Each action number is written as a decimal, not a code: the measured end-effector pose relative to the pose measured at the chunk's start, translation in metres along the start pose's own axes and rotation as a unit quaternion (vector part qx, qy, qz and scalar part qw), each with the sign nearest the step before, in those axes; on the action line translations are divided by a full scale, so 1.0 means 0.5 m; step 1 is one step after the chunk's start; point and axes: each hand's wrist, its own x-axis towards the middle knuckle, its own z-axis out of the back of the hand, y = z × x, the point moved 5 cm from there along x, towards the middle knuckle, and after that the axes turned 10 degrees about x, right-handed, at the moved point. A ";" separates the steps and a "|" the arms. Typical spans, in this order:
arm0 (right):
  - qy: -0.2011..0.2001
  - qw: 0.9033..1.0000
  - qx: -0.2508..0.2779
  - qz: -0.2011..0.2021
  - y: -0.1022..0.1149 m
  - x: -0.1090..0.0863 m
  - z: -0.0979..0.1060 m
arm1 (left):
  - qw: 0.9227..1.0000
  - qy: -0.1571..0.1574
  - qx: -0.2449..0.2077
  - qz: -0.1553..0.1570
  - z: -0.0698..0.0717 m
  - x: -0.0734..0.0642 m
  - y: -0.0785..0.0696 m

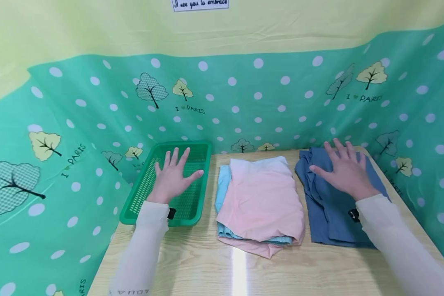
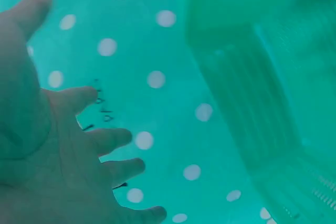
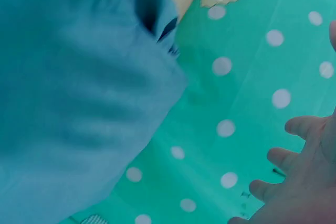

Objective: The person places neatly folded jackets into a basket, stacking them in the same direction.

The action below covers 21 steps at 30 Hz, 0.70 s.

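Observation:
In the head view my left hand (image 1: 172,176) is spread with straight fingers over a green plastic basket (image 1: 206,181), holding nothing. Its fingers also show splayed in the left wrist view, with the basket (image 2: 247,98) off to the side. My right hand (image 1: 348,169) spreads its fingers above dark blue folded cloth (image 1: 327,218) on the right. That blue cloth (image 3: 79,108) fills the left of the right wrist view, apart from the hand. Between the hands lies a pile of folded cloth, pink (image 1: 262,197) on top and light blue (image 1: 223,183) showing at its edges.
Everything stands on a light wooden table (image 1: 192,263). A green curtain (image 1: 244,98) with white dots and printed trees hangs behind and along both sides, close to the basket and the blue cloth. A small paper sign (image 1: 200,5) is at the top.

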 end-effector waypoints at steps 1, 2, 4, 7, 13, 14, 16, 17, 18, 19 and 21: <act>0.001 1.000 0.002 0.005 0.009 -0.002 -0.004 | 1.000 -0.002 -0.002 -0.004 0.001 -0.005 -0.008; 0.003 1.000 0.005 0.010 0.018 -0.005 -0.008 | 1.000 -0.008 -0.004 -0.009 0.002 -0.011 -0.018; 0.005 1.000 0.010 0.022 0.036 -0.011 -0.018 | 0.999 -0.032 -0.009 -0.028 0.005 -0.026 -0.043; 0.030 0.999 0.026 0.035 0.061 -0.022 -0.041 | 0.994 -0.079 -0.042 -0.067 0.006 -0.057 -0.092; 0.113 0.983 0.141 0.021 0.092 -0.041 -0.109 | 0.953 -0.147 -0.231 -0.131 -0.049 -0.114 -0.183; 0.118 0.980 0.159 0.018 0.095 -0.044 -0.119 | 0.945 -0.152 -0.257 -0.135 -0.066 -0.119 -0.195; 0.119 0.976 0.184 0.014 0.100 -0.048 -0.135 | 0.934 -0.163 -0.290 -0.128 -0.101 -0.130 -0.213; 0.116 0.975 0.190 0.013 0.103 -0.049 -0.142 | 0.930 -0.167 -0.303 -0.123 -0.118 -0.134 -0.220; 0.111 0.975 0.194 0.011 0.104 -0.051 -0.147 | 0.929 -0.169 -0.309 -0.116 -0.133 -0.138 -0.227; 0.106 0.974 0.198 0.008 0.105 -0.053 -0.152 | 0.928 -0.171 -0.313 -0.107 -0.147 -0.141 -0.232; 0.096 0.974 0.205 -0.004 0.105 -0.054 -0.160 | 0.930 -0.172 -0.314 -0.083 -0.168 -0.145 -0.237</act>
